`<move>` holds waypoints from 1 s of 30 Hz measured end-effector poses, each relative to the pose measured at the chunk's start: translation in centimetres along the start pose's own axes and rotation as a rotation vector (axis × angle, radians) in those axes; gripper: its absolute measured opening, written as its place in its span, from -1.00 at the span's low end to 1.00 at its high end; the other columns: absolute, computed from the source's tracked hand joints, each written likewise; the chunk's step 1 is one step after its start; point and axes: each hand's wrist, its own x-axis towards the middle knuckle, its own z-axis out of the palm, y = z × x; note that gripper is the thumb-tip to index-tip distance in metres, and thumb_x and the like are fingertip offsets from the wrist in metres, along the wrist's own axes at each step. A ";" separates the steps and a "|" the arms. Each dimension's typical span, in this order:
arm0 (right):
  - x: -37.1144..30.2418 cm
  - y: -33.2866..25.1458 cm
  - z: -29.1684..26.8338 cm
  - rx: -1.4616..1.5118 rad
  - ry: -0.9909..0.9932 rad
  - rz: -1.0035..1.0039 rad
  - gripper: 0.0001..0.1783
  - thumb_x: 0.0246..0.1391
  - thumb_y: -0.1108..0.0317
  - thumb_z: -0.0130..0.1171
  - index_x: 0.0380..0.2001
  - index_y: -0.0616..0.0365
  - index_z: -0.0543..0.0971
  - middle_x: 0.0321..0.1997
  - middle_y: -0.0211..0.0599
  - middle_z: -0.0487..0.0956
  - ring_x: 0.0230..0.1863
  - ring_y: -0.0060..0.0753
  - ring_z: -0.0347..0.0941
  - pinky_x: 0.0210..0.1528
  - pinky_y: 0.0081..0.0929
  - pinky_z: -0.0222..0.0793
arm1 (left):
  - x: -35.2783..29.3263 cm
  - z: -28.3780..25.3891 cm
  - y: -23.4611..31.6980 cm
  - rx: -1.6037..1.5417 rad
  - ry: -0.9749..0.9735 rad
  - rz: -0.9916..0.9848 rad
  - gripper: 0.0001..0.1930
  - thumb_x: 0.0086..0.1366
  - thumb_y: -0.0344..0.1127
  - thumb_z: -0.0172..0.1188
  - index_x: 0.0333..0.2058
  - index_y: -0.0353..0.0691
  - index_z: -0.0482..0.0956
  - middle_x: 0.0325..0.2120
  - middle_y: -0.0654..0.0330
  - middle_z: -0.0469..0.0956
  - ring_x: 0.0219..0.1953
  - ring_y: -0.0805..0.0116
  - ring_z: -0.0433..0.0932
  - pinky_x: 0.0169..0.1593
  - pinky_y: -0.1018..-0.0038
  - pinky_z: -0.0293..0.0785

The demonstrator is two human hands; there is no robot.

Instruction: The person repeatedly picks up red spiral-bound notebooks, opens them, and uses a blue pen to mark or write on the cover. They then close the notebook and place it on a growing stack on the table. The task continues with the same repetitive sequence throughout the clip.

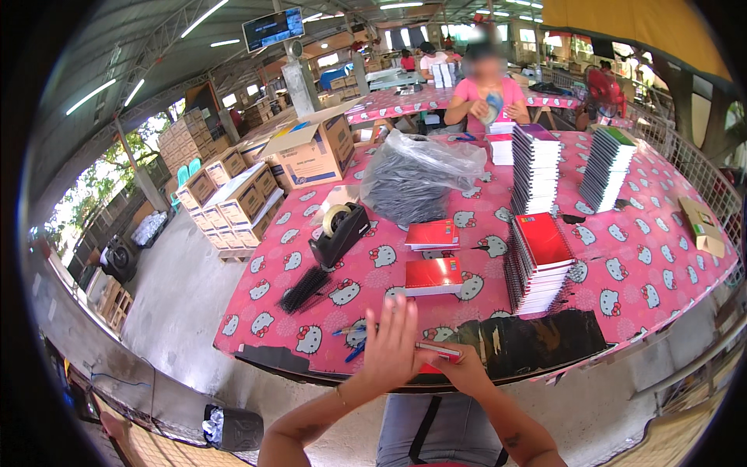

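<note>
At the table's near edge my right hand (pixel 465 369) grips a small red-covered notebook (pixel 440 350), seen edge-on with its white pages. My left hand (pixel 391 342) is raised beside it, fingers stretched out and pointing away from me, its thumb side near the notebook. Part of the notebook is hidden by my hands. Beyond them lie a red notebook block (pixel 433 276) and another red block (pixel 433 234), neither showing a visible spiral. To the right stands a tall stack of red spiral notebooks (pixel 543 257). Blue pens (pixel 355 352) lie left of my left hand.
Loose black binding coils (pixel 305 289) lie beside a black tape dispenser (pixel 340 233). A plastic bag of dark coils (pixel 412 179) sits behind. Purple (pixel 535 171) and green (pixel 609 167) notebook stacks stand at the right. Across the table (pixel 311 206), a person (pixel 489 93) handles something; cartons (pixel 315 152) stand left.
</note>
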 end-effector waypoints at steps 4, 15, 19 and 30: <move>0.0 -0.1 -1.1 0.038 0.122 -0.015 -0.65 0.18 0.47 0.25 0.05 0.23 0.60 -0.09 -0.24 0.70 -0.14 -0.63 0.51 -0.04 -0.53 0.45 | -4.9 2.1 2.6 -0.179 -0.123 0.205 -0.07 0.28 0.36 -0.05 0.30 -0.41 0.20 0.32 -0.18 0.21 0.37 -0.13 0.18 0.30 -0.28 0.01; 0.3 3.5 -2.6 -0.248 0.004 -0.032 -0.67 0.13 0.52 0.23 0.00 0.21 0.61 -0.24 -0.15 0.70 -0.19 -0.62 0.55 -0.13 -0.49 0.48 | -3.9 3.9 4.3 -0.246 -0.148 0.079 -0.14 0.34 0.31 -0.09 0.35 -0.32 0.17 0.37 -0.07 0.16 0.41 -0.01 0.11 0.33 -0.23 -0.01; 0.0 4.9 -2.4 -0.227 -0.030 0.041 -0.65 0.12 0.49 0.27 0.00 0.21 0.61 -0.30 -0.14 0.69 -0.25 -0.66 0.49 -0.15 -0.47 0.48 | -4.5 5.4 3.8 -0.263 -0.106 0.146 -0.13 0.32 0.29 -0.05 0.29 -0.41 0.21 0.33 -0.19 0.18 0.42 -0.13 0.10 0.34 -0.29 -0.14; 0.2 3.7 -2.3 -0.341 -0.050 -0.109 -0.64 0.05 0.57 0.25 -0.03 0.23 0.61 -0.30 -0.02 0.68 -0.28 -0.29 0.64 -0.15 -0.41 0.50 | -6.6 5.9 4.5 -0.185 -0.066 0.123 -0.28 0.40 0.15 -0.04 0.31 -0.32 0.26 0.36 -0.15 0.16 0.42 -0.12 0.08 0.33 -0.32 -0.21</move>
